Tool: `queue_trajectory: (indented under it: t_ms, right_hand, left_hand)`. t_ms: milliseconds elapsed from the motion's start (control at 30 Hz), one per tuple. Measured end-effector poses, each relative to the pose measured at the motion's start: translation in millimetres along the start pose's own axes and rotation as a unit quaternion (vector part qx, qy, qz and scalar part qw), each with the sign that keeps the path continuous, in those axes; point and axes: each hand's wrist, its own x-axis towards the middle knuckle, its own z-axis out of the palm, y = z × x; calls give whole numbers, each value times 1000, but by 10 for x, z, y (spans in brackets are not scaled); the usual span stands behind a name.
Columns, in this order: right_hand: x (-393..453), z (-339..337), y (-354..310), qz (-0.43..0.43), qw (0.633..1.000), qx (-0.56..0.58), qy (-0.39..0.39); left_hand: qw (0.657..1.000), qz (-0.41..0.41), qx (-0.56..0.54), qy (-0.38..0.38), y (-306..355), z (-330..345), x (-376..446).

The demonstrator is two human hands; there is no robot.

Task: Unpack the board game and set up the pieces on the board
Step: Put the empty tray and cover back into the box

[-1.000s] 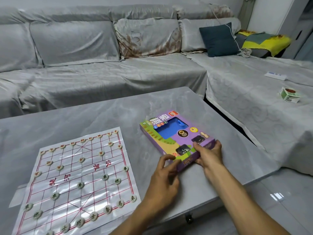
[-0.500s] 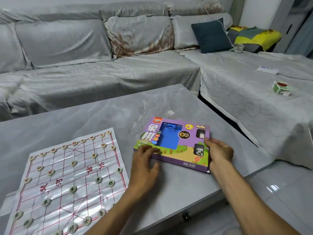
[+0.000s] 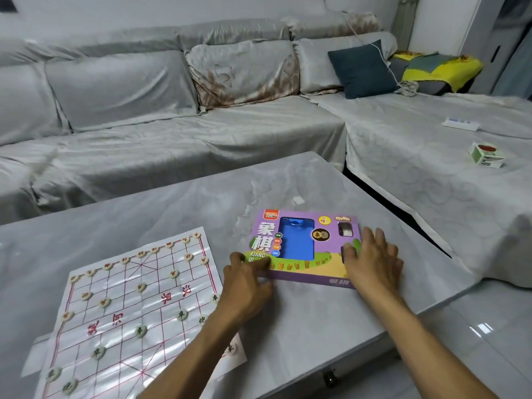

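Observation:
A purple xiangqi game box point(image 3: 302, 246) with a blue window lies flat on the grey marble table point(image 3: 184, 208). My left hand point(image 3: 244, 279) rests at the box's front left corner, fingers touching its edge. My right hand point(image 3: 372, 259) lies flat on the box's front right part, fingers spread. Neither hand grips the box. To the left a glossy paper board point(image 3: 138, 309) with red lines is spread out. Several round pale pieces point(image 3: 141, 331) stand on its crossings.
A grey covered sofa point(image 3: 172, 133) wraps around the table's far and right sides. On its right seat lie a small green and white box point(image 3: 486, 155) and a white remote point(image 3: 460, 123). The table's front right edge drops to a glossy floor point(image 3: 475, 341).
The box has been turned from a slant to lie square to me. My left hand slid to its front left corner. My right hand moved onto its top.

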Motion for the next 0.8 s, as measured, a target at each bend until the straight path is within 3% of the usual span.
queue_trajectory:
  t_ms: [67,200,267,433,500,600,800]
  right_hand:
    - [-156,-131,-183,-72,997,-2,21]
    - [-513,-154,-433,-121,968,50,-213]
    - [-583,-75,-438,-146,955,36,-257]
    - [-431,59,-417,-184,975,-21,-121]
    - [-396,124,-468,-204,971,17,-124]
    - [-344,291,-584,-220,961,-15,-168]
    - [-182,499,-853,-175,974,-106,-99]
  left_hand:
    - [999,-28,-23,-18,25,-50,67]
    - [999,-35,-25,-32,2,-44,95]
    - [999,-27,-10,-24,0,-32,60]
    - [997,17,10,-74,96,-96,131]
    - [995,21,3,-102,101,-140,222]
    - [990,33,53,-123,86,-193,398]
    - [968,3,198,-153,-49,-333,909]
